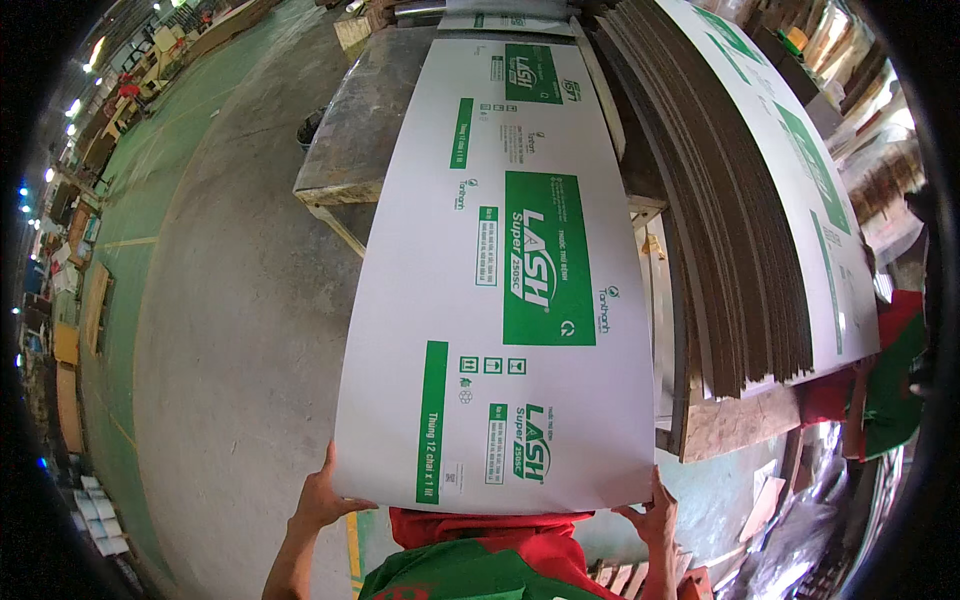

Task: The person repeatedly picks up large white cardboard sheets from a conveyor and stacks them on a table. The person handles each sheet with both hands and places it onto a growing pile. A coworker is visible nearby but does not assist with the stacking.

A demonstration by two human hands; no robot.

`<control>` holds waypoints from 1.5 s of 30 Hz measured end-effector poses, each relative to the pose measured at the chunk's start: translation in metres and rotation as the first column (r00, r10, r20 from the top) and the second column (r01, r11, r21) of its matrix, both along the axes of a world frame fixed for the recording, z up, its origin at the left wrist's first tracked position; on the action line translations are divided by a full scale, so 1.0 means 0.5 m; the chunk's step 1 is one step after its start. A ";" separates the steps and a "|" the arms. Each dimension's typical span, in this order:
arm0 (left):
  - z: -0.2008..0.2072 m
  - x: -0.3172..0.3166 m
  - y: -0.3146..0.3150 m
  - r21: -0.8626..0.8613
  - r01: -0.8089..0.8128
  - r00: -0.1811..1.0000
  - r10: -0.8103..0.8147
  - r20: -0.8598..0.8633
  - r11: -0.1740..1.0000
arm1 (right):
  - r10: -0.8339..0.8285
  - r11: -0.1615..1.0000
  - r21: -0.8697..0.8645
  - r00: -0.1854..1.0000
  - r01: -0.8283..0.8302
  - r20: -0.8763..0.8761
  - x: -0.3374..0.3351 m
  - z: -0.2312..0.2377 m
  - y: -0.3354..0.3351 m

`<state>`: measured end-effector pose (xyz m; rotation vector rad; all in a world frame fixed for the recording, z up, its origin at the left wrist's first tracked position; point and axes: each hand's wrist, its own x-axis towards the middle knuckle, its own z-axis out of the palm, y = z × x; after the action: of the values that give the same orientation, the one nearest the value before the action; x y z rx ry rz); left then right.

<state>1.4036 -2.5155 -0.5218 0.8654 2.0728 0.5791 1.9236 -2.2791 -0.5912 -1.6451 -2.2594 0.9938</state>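
A long white cardboard sheet (400, 300) with green printed panels stretches away in front of me, its near edge by my body. My left hand (324, 500) grips the near left corner, with the thumb along the front edge and the fingers up the side. At the near right corner my right hand (655, 512) holds the sheet the same way. The far part of the sheet lies over a worn metal table (365, 110); its far end is close to another printed sheet (505, 24) by a roller.
To the right, a tall stack of similar cardboard sheets (835, 290) rests on a wooden support (735, 425). Someone in red and green clothing (895, 370) is beside it. Grey and green floor (240, 300) extends to the left, with a distant person (130, 90) in red.
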 end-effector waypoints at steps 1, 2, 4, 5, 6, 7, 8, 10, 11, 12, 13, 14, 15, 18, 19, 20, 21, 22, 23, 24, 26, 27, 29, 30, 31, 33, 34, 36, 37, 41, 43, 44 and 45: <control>-0.004 -0.012 0.025 -0.020 0.009 1.000 -0.009 -0.001 1.000 | 0.003 1.000 0.012 0.999 -0.004 0.032 -0.019 -0.004 0.019; -0.018 -0.018 0.052 0.025 0.016 1.000 -0.015 -0.026 1.000 | -0.006 1.000 -0.003 0.997 0.007 0.082 -0.043 -0.012 0.045; -0.052 -0.056 0.123 0.017 0.029 0.999 -0.028 -0.042 0.999 | -0.108 0.994 0.028 0.971 0.105 0.214 -0.110 -0.018 0.115; -0.082 -0.092 0.177 0.102 0.021 0.999 -0.018 -0.026 0.995 | -0.199 0.973 0.139 0.973 0.182 0.119 -0.162 -0.026 0.172; -0.114 -0.124 0.228 0.207 0.025 0.999 -0.018 -0.033 0.978 | -0.350 0.932 0.150 0.928 0.330 0.132 -0.217 -0.033 0.230; -0.138 -0.141 0.256 0.156 0.029 0.998 -0.018 -0.067 0.987 | -0.316 0.905 0.263 0.942 0.334 -0.110 -0.277 -0.042 0.293; -0.164 -0.161 0.288 0.184 0.060 0.991 -0.036 -0.132 0.981 | -0.162 0.862 0.454 0.971 0.225 -0.174 -0.336 -0.048 0.351; -0.212 -0.174 0.320 0.220 -0.019 0.986 0.056 -0.160 0.975 | -0.020 0.824 0.546 0.972 0.148 -0.234 -0.431 -0.053 0.435; -0.228 -0.179 0.332 0.226 -0.118 0.979 0.152 -0.137 0.967 | -0.031 0.814 0.545 0.952 0.201 -0.304 -0.462 -0.051 0.453; -0.247 -0.181 0.341 0.186 -0.228 0.958 0.255 -0.135 0.956 | 0.030 0.813 0.542 0.915 0.213 -0.403 -0.483 -0.048 0.473; -0.269 -0.191 0.356 0.176 -0.265 0.946 0.291 -0.144 0.948 | 0.018 0.816 0.526 0.899 0.239 -0.437 -0.495 -0.046 0.478; -0.290 -0.200 0.373 0.262 -0.208 0.925 0.277 -0.262 0.942 | 0.075 0.816 0.539 0.885 0.210 -0.459 -0.498 -0.042 0.477; -0.315 -0.209 0.397 0.343 -0.140 0.888 0.271 -0.371 0.929 | 0.022 0.836 0.502 0.900 0.222 -0.436 -0.494 -0.036 0.468; -0.370 -0.257 0.464 0.508 -0.102 0.853 0.338 -0.398 0.855 | -0.033 0.848 0.474 0.917 0.236 -0.398 -0.456 0.008 0.432; -0.378 -0.280 0.483 0.515 -0.069 0.834 0.332 -0.440 0.855 | 0.002 0.800 0.548 0.911 0.246 -0.412 -0.441 0.031 0.423; -0.385 -0.296 0.506 0.513 -0.023 0.796 0.326 -0.510 0.858 | -0.028 0.786 0.560 0.919 0.263 -0.393 -0.421 0.061 0.414; -0.389 -0.311 0.528 0.537 0.013 0.796 0.317 -0.516 0.843 | 0.001 0.706 0.654 0.924 0.271 -0.384 -0.396 0.097 0.405; -0.388 -0.327 0.553 0.561 0.059 0.774 0.317 -0.548 0.826 | 0.066 0.536 0.818 0.956 0.208 -0.287 -0.365 0.138 0.402; -0.388 -0.338 0.575 0.579 0.142 0.715 0.321 -0.621 0.803 | 0.042 0.442 0.878 0.973 0.185 -0.226 -0.331 0.177 0.397; -0.386 -0.346 0.598 0.579 0.093 0.714 0.350 -0.606 0.810 | 0.018 0.398 0.903 0.983 0.162 -0.184 -0.287 0.215 0.397; -0.385 -0.345 0.645 0.544 0.047 0.660 0.383 -0.647 0.838 | -0.192 0.187 0.978 0.980 0.097 -0.060 -0.196 0.265 0.410; -0.385 -0.336 0.668 0.572 0.016 0.617 0.442 -0.652 0.820 | -0.370 0.181 0.980 0.929 0.087 -0.014 -0.151 0.273 0.413; -0.385 -0.293 0.715 0.512 -0.144 0.594 0.488 -0.639 0.847 | -0.574 0.302 0.953 0.794 -0.021 0.199 -0.067 0.264 0.408; -0.384 -0.257 0.732 0.536 -0.067 0.601 0.463 -0.651 0.842 | -0.580 0.323 0.942 0.769 -0.087 0.270 -0.035 0.244 0.396; -0.378 -0.213 0.745 0.576 0.074 0.636 0.406 -0.656 0.814 | -0.512 0.453 0.889 0.796 -0.070 0.323 -0.004 0.236 0.388; -0.338 -0.112 0.771 0.619 0.292 0.703 0.275 -0.656 0.729 | -0.399 0.469 0.881 0.874 -0.066 0.278 0.027 0.236 0.381; -0.307 -0.056 0.771 0.636 0.398 0.714 0.213 -0.667 0.661 | -0.323 0.451 0.883 0.898 -0.132 0.299 0.026 0.251 0.380; -0.217 0.053 0.768 0.647 0.433 0.848 -0.039 -0.529 0.628 | -0.313 0.253 0.955 0.921 -0.155 0.232 -0.015 0.301 0.371; -0.162 0.107 0.768 0.736 0.304 0.953 -0.210 -0.220 0.605 | -0.268 0.207 0.954 0.925 -0.219 0.270 -0.050 0.341 0.379; 0.045 0.264 0.696 0.618 -0.207 0.232 -0.576 0.784 0.758 | 0.034 0.121 0.887 0.895 -0.445 0.444 -0.260 0.415 0.277; 0.113 0.270 0.650 0.610 -0.347 0.056 -0.633 0.772 0.713 | 0.104 0.220 0.891 0.918 -0.396 0.382 -0.307 0.414 0.177; 0.128 0.263 0.620 0.602 -0.422 0.212 -0.572 0.792 0.677 | 0.062 0.281 0.926 0.968 -0.250 0.242 -0.302 0.409 0.136; 0.135 0.237 0.591 0.595 -0.357 0.341 -0.493 0.801 0.720 | 0.010 0.335 0.937 0.994 -0.102 0.105 -0.276 0.404 0.105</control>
<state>1.5221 -2.2199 -0.4544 0.6946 0.6107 1.4768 1.7854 -2.2269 -0.3893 -1.0052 -2.1623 -0.4752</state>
